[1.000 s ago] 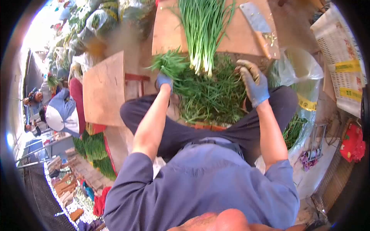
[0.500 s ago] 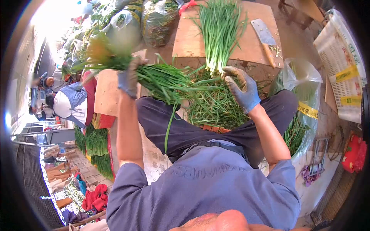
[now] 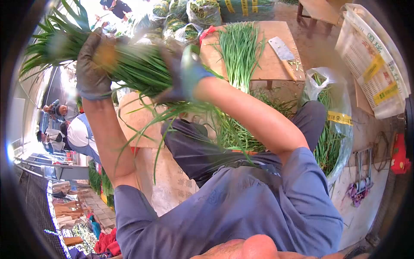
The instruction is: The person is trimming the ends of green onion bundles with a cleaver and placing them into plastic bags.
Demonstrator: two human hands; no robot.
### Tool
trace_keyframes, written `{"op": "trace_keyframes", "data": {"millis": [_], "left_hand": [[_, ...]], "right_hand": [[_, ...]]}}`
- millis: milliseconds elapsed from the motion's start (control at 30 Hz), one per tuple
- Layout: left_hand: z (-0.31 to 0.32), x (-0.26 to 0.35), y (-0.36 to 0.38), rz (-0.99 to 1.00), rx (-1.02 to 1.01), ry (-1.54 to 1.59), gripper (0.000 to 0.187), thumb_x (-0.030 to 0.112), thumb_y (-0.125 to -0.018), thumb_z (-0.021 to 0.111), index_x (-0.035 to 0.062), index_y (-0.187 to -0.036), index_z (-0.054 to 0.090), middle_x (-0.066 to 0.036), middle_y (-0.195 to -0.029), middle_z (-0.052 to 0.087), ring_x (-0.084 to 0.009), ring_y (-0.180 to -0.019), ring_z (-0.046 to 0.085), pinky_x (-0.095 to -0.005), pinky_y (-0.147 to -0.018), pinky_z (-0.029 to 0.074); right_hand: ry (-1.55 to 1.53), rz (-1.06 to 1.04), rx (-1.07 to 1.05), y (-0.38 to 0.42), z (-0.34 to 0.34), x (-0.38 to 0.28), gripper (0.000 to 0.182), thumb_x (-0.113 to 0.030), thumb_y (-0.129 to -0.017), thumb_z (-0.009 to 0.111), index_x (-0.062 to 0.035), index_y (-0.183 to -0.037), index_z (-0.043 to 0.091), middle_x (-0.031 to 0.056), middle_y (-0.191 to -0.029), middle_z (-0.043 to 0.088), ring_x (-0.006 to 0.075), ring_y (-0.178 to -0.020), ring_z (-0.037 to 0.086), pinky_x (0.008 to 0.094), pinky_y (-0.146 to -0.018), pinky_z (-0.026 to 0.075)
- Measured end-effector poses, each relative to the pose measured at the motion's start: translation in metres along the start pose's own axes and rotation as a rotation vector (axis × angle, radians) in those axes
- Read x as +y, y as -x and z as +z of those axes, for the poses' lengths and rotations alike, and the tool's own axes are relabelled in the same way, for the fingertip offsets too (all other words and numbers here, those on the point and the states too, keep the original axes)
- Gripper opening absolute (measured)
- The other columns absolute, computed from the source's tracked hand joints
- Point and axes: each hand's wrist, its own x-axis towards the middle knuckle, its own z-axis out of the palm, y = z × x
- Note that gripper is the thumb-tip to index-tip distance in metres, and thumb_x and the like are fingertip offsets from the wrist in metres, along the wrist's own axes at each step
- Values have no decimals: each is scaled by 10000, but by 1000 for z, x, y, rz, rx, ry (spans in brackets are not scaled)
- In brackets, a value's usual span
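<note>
My left hand [image 3: 92, 64], in a grey-blue glove, is wrapped round a thick bundle of long green stalks [image 3: 138, 69] raised at the upper left. My right hand [image 3: 183, 73], gloved and smeared by motion, is at the bundle's other end, with loose blades hanging below it. Another bunch of green stalks [image 3: 239, 56] with pale ends lies on a wooden board [image 3: 211, 52]. To its right on the board is a cleaver [image 3: 281, 49] with a wooden handle. Loose green trimmings [image 3: 237, 134] lie between my legs.
A clear plastic bag [image 3: 340, 129] of greens stands at the right, near white crates [image 3: 366, 56]. Filled bags [image 3: 202, 13] are behind the board. People [image 3: 79, 131] sit at the far left. A metal trolley [image 3: 362, 172] is at the lower right.
The held bundle has moved up and left with my left hand. My right hand has left the spot near the board bunch and crossed over to the bundle. The view has shifted.
</note>
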Motion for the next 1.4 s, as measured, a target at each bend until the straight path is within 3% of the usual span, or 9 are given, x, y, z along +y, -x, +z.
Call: {"op": "trace_keyframes", "data": {"millis": [167,333,400,600,867,1000,1067,1133,1400], "left_hand": [[-6,13,-22,-158,4,315,204,120,-951,568,-62,-1034,605,-114,-901,636,-324,-948,652,-504,-958,525],[-29,28,-48,-149,244,125,256,218,-938,551,-28,-877,590,-202,-855,649,-406,-926,655,-564,-928,508],[-82,31,-71,-68,224,43,294,248,-943,540,-38,-902,594,-234,-896,663,-427,-936,655,-569,-925,508],[-75,57,-73,-33,327,-72,322,264,-952,531,-51,-941,600,-229,-896,660,-420,-932,651,-584,-925,503],[-48,51,-57,-8,251,-21,215,189,-958,487,25,-836,557,-138,-831,618,-354,-901,634,-555,-935,497],[-42,43,-55,-187,-130,508,170,167,-949,515,58,-818,513,-58,-754,519,-266,-817,557,-477,-945,442],[-40,42,-52,-125,-18,458,158,157,-944,523,58,-821,524,-56,-753,528,-259,-814,566,-472,-935,448],[-35,39,-47,-57,164,364,147,153,-941,528,58,-829,535,-50,-750,535,-249,-803,569,-467,-926,451],[-85,43,-57,121,263,188,161,188,-946,541,57,-859,578,-56,-787,585,-226,-767,576,-430,-859,478]], "right_hand": [[-58,165,-104,70,61,86,1345,-434,-622,866,-134,-1568,-41,350,-1508,293,484,-1322,434,488,-1061,422],[-146,274,-259,139,85,119,348,-295,-873,641,-125,-1174,599,270,-971,673,455,-938,638,517,-818,517],[-10,386,-345,184,113,151,262,-281,-875,618,-140,-1096,614,242,-973,683,437,-918,651,524,-779,518],[287,359,-1021,238,108,160,659,-482,-814,698,-141,-1351,525,216,-1167,656,401,-1076,633,491,-896,502],[0,-110,219,67,7,81,1185,-555,-705,801,-75,-1567,144,258,-1587,170,410,-1471,191,438,-1172,254],[-519,34,-15,25,3,62,910,-562,-820,709,-104,-1507,330,229,-1454,440,381,-1373,398,416,-1099,358],[-507,188,-318,32,1,51,714,-539,-897,640,-117,-1442,451,220,-1314,593,389,-1256,539,429,-1028,433],[-363,140,-67,68,30,68,463,-454,-980,542,-111,-1287,590,219,-1110,675,419,-1059,629,446,-893,505],[-173,404,-557,196,88,150,510,-493,-933,584,-84,-1237,602,258,-1177,624,437,-1093,592,473,-928,477]]}}
